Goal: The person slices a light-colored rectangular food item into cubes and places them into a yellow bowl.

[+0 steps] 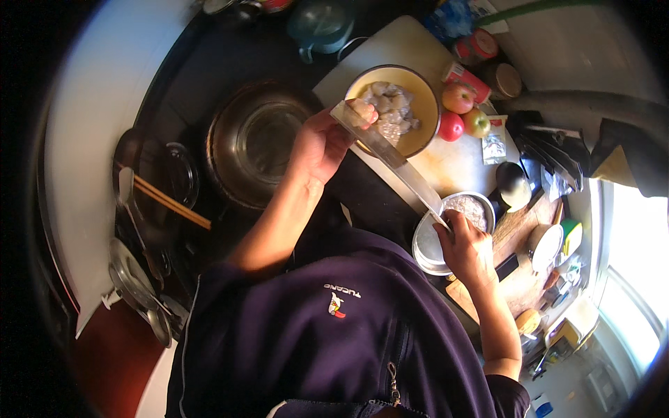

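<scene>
My left hand [332, 143] is raised at the near left side of a yellow bowl [429, 112], its fingers curled around a pale, wet piece of food [360, 111]. Several similar pale chunks [392, 107] lie in the bowl. A long, flat metal blade or strip [392, 157] runs from that hand down to my right hand [468, 245], which grips its lower end. Its far end crosses in front of the food piece. Just beyond my right hand is a round metal tin [490, 209] with whitish crumbs or flakes [468, 209]; a round metal lid or pan [429, 245] overlaps it.
The bowl stands on a white cutting board [407, 47] beside several apples [458, 98]. A large round pan [222, 151] is at left, with chopsticks [172, 202] farther left. A wooden board [515, 224] and a white bowl [543, 245] are at right.
</scene>
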`<action>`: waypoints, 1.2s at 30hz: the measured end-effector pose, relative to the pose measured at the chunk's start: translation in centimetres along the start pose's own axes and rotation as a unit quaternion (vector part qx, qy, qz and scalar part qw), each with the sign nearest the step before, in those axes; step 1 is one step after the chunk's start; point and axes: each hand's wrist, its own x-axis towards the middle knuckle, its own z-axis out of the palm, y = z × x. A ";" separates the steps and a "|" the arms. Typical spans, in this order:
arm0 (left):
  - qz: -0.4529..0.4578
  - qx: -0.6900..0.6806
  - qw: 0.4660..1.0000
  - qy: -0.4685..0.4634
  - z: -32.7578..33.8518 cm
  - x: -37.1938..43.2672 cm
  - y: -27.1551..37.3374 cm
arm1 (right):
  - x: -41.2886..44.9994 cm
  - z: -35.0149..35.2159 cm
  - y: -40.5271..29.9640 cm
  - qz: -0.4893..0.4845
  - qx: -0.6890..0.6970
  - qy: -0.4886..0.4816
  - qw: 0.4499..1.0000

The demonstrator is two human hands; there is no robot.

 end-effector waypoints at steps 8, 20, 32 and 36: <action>-0.022 0.100 0.992 0.072 3.6 3.4 -2.9 | -0.4 0.7 3.2 0.061 -0.007 -0.006 0.998; -0.067 -0.001 0.996 0.053 0.5 5.0 -4.1 | 0.3 1.5 4.2 0.123 0.126 -0.031 0.984; -0.113 -0.040 0.993 0.000 0.1 5.1 -3.6 | -0.3 -1.4 3.8 0.141 0.166 -0.064 0.974; -0.111 -0.017 0.994 -0.002 0.9 4.7 -3.1 | -0.5 -1.4 3.9 0.100 0.129 -0.049 0.985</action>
